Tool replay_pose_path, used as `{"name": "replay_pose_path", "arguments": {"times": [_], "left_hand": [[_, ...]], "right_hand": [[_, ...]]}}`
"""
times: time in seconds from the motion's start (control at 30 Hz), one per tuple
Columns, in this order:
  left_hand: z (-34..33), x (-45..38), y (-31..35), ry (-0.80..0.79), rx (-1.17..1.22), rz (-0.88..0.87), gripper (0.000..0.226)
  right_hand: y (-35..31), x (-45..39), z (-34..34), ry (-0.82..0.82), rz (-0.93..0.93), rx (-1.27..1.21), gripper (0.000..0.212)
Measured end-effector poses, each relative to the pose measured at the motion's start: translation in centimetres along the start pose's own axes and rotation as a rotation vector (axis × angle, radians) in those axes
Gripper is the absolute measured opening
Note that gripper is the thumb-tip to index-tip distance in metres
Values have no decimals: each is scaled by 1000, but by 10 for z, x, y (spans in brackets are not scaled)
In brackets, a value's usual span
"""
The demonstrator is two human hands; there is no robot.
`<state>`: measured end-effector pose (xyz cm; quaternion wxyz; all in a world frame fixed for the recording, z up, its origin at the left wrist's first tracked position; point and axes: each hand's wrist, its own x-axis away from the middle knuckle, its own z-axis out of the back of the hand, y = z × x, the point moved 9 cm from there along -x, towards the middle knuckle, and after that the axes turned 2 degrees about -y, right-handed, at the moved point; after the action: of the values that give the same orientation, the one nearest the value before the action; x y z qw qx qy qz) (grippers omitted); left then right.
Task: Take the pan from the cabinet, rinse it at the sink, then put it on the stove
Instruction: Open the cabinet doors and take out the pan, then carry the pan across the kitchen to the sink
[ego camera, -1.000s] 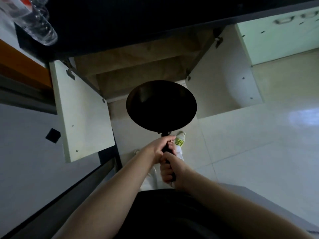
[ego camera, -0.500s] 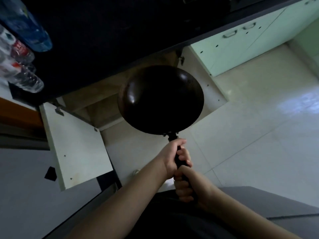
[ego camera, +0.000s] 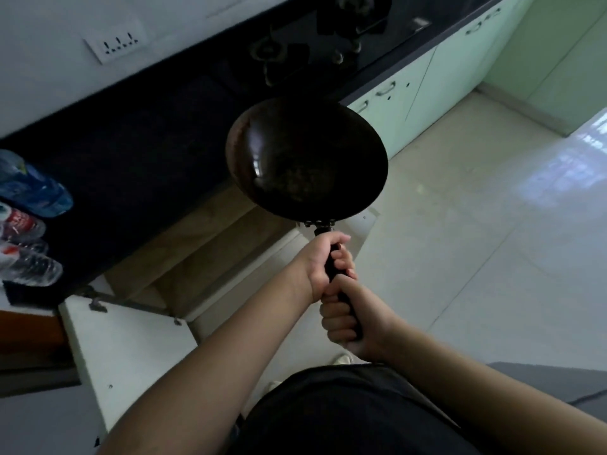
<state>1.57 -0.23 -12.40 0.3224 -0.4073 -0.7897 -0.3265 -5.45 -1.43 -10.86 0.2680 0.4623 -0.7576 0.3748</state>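
Now the pan [ego camera: 307, 159] is held higher than half a second ago, clear of the open cabinet [ego camera: 210, 257] and raised in front of the dark countertop [ego camera: 138, 152], its bowl facing the camera. The handle is gripped by both hands: the left hand [ego camera: 323, 266] is closed around it nearest the bowl, the right hand [ego camera: 353, 318] is clenched just behind, the two touching. More of the room is shown than before: the stove [ego camera: 323, 37] set into the countertop beyond the pan, a wall socket [ego camera: 115, 42] on the white wall, pale green cupboard doors [ego camera: 427, 83] to the right. Plastic bottles [ego camera: 28, 224] are ranged at the left edge. The white cabinet door [ego camera: 131, 353] hangs open below; a glossy tiled floor [ego camera: 476, 241] is seen right.
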Motion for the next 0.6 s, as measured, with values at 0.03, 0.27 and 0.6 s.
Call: {"name": "replay_pose_path", "arguments": {"times": [0.03, 0.27, 0.6], "left_hand": [[-6, -1, 3, -3, -7, -6, 43], [-41, -6, 25, -57, -27, -21, 42], [-71, -45, 76, -104, -90, 42, 39]], "right_hand": [[-6, 3, 1, -5, 12, -2, 34], [-43, 18, -3, -69, 50, -73, 27], [-106, -7, 4, 18, 143, -108, 32]]}}
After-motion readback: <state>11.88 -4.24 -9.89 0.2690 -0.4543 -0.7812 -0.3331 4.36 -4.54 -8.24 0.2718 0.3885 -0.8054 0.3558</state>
